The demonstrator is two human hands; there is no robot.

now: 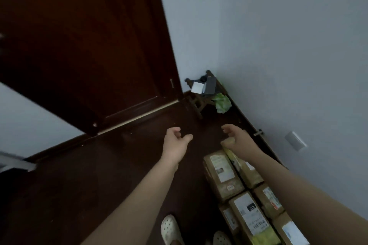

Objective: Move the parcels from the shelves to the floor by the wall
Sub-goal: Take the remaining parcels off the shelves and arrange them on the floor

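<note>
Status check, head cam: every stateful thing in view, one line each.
left hand: loosely curled, empty
right hand: loosely curled, empty, over the far parcels
parcels: sealed, flat on floor along wall
door: shut
stool: upright in corner, items on top
green bag: crumpled, beside stool

Legible only in part, among the parcels on the floor (139,175) by the wall (298,65). On the large white shipping label (251,217) of the middle parcel (264,235): a black patch with white characters, seemingly "010", above barcodes and fine print too blurred to read. On the far parcel (235,187): a white label (222,167) with unreadable print and, lower down, a small sticker (230,187) with red characters, illegible. On the wall-side parcel (264,207): a label with an orange-red block (271,199), wording lost to blur.
</note>
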